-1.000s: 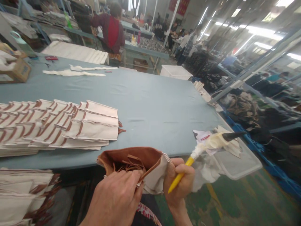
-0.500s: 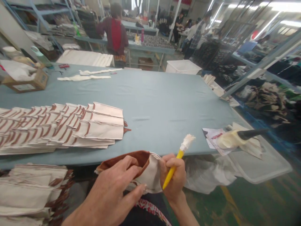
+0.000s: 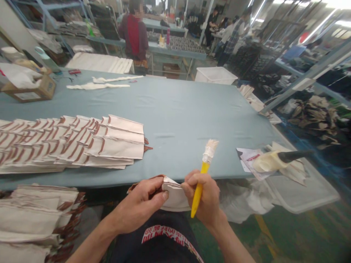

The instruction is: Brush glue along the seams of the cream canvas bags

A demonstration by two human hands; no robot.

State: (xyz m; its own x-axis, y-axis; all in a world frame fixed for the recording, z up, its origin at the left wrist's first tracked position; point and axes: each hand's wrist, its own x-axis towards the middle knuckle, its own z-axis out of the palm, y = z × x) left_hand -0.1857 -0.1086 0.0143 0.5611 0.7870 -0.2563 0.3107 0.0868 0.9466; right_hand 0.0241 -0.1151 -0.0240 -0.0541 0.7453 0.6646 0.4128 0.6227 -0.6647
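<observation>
My left hand pinches the upper edge of a cream fabric piece with brown lining in front of my lap, just off the table's near edge. The piece's left end is mostly covered by the fingers. At its right end, my right hand grips the cloth edge between thumb and fingertips. That same hand also holds a yellow-handled brush, tilted with its bristles up. White paste coats the bristles and the top of the handle.
Overlapping rows of cream-and-brown pieces cover the table's left side; another stack sits lower left. A cardboard box stands far left. A paste-covered container with a black handle lies right, beside a translucent bin. People work behind.
My left hand has drawn back and closed on the fabric's top edge, which has folded together from its wider opening. The brush has swung more upright, slightly leftward.
</observation>
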